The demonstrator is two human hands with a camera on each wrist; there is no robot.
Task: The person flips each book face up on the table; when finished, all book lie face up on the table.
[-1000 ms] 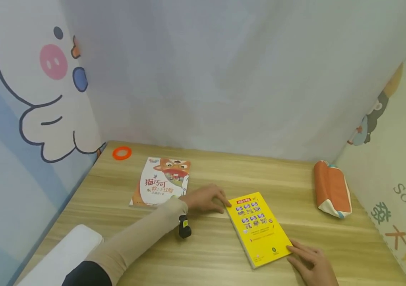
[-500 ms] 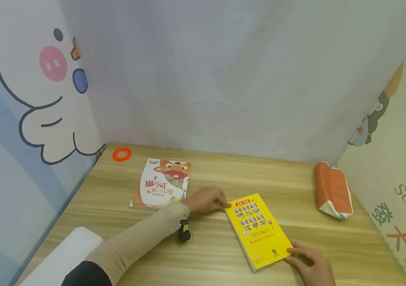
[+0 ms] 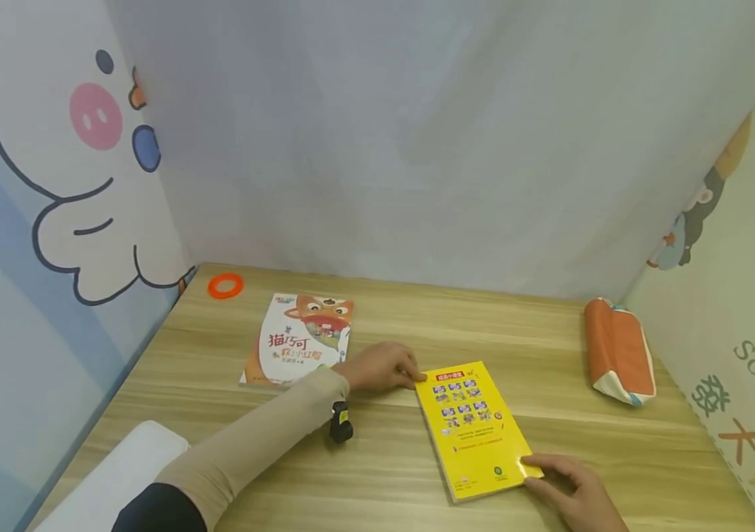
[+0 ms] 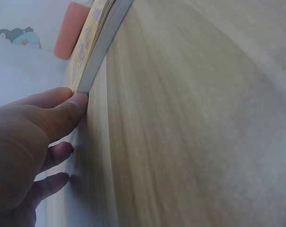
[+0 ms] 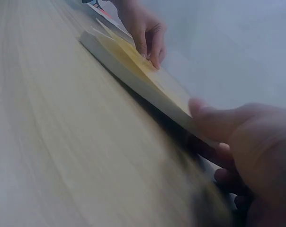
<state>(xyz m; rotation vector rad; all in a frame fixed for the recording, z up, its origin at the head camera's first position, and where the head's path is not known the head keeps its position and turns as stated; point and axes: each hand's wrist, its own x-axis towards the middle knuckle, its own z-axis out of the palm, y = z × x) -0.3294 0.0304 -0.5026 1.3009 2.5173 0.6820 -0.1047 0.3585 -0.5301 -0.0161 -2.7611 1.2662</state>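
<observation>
A yellow book (image 3: 476, 443) lies on the wooden table between the two hands, printed side up. My left hand (image 3: 380, 367) pinches its far left corner; in the left wrist view, thumb and forefinger meet on that corner, with the other fingers (image 4: 50, 184) bent beside it. At the near right corner, my right hand (image 3: 575, 489) grips the book. The right wrist view shows the right thumb (image 5: 211, 118) on top and fingers below the edge, with a dark gap under the book there. Its cover and some pages stand slightly parted.
A picture book (image 3: 301, 336) lies behind the left forearm. An orange ring (image 3: 225, 286) is at the table's far left corner. An orange-and-white pouch (image 3: 619, 353) sits at the right edge. A white, rounded object (image 3: 121, 473) lies near left, partly under the sleeve.
The yellow book has turned slightly clockwise, its near end swinging left. My right hand has moved a little left with it; my left hand has barely moved.
</observation>
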